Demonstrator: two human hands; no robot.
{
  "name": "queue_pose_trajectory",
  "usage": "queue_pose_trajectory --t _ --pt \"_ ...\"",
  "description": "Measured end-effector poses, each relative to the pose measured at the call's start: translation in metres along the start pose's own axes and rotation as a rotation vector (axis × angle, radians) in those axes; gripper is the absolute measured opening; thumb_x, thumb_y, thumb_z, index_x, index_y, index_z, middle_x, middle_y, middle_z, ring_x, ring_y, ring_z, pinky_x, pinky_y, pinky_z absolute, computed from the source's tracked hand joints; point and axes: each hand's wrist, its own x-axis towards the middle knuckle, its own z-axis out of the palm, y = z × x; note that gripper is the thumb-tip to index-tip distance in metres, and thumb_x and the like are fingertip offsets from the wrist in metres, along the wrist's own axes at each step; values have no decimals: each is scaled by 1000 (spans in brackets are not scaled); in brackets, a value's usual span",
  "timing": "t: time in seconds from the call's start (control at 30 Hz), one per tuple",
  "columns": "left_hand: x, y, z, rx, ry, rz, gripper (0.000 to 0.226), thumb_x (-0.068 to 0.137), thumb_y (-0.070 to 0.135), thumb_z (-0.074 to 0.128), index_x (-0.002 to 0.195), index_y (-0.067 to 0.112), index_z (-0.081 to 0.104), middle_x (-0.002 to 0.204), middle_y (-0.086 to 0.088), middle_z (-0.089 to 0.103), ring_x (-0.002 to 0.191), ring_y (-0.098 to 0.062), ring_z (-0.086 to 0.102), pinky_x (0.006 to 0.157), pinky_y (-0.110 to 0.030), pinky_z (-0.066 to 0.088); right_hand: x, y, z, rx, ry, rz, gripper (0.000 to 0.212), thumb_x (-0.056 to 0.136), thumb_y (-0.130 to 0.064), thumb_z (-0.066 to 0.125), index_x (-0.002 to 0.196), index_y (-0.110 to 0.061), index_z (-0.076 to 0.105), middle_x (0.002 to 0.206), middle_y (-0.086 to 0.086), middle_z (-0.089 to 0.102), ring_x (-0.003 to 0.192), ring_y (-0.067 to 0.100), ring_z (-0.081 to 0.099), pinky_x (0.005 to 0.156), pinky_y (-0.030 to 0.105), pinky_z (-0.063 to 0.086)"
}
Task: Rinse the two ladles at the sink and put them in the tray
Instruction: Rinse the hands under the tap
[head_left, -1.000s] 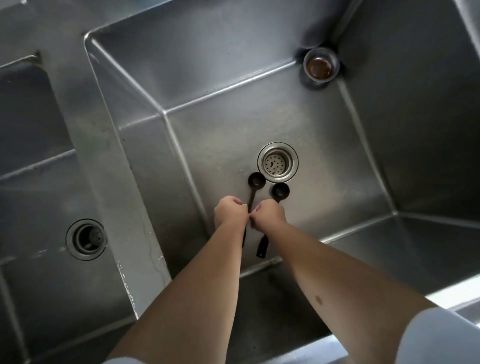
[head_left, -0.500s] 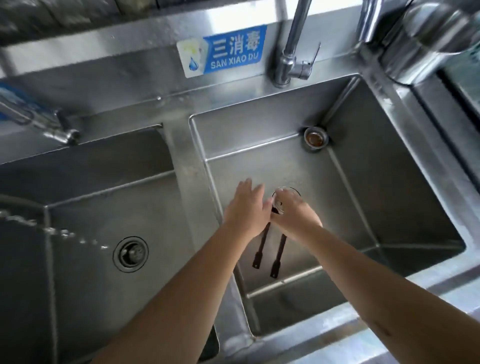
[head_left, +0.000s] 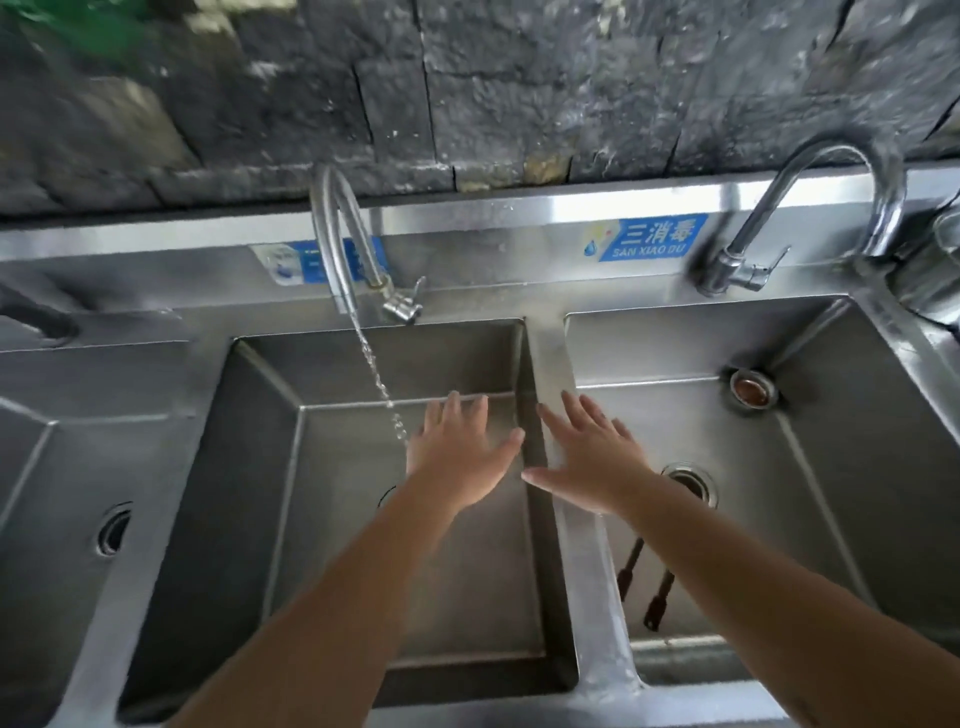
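Two dark ladles lie on the floor of the right basin (head_left: 831, 467); only their handle ends show, one ladle (head_left: 629, 566) left of the other ladle (head_left: 658, 597), the bowls hidden under my right forearm. My left hand (head_left: 457, 457) hovers open and empty over the middle basin (head_left: 332, 519), beside the thin water stream (head_left: 374, 374) from the left faucet (head_left: 337, 249). My right hand (head_left: 592, 462) is open, fingers spread, above the divider between the basins, holding nothing.
A second faucet (head_left: 810, 208) stands behind the right basin, with a drain strainer (head_left: 691, 483) and an overflow fitting (head_left: 750, 389) inside it. A third basin (head_left: 62, 493) lies at the left. A metal pot (head_left: 935, 260) sits at the far right edge.
Both hands let go of the ladles, which now lie in the right basin. The hands rose and opened, moving left toward the running water. My head lifted, showing faucets and wall.
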Motion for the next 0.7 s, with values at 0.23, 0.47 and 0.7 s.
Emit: queue_pose_trajectory --t 0.23,0.47,0.7 --pt "-10 -75 -24 41 47 -39 87 77 76 18 149 28 21 162 -11 16 148 -35 12 113 -56 23 30 -93 0 5 -20 -113 85 77 -71 43 151 -44 12 167 1 9 152 24 8 117 52 20" --pt "2 -132 -46 47 73 -48 83 82 77 14 149 29 24 162 -10 18 148 -33 13 113 -55 22 67 -173 3 31 -30 -51 67 91 -51 30 154 -34 17 166 2 15 152 24 14 115 51 25" --pt "48 -166 -81 31 85 8 78 84 75 15 150 33 21 162 -9 16 148 -31 14 110 -54 26 121 -206 0 212 -65 118 74 86 -57 32 154 -29 22 163 3 26 146 28 29 113 51 33"
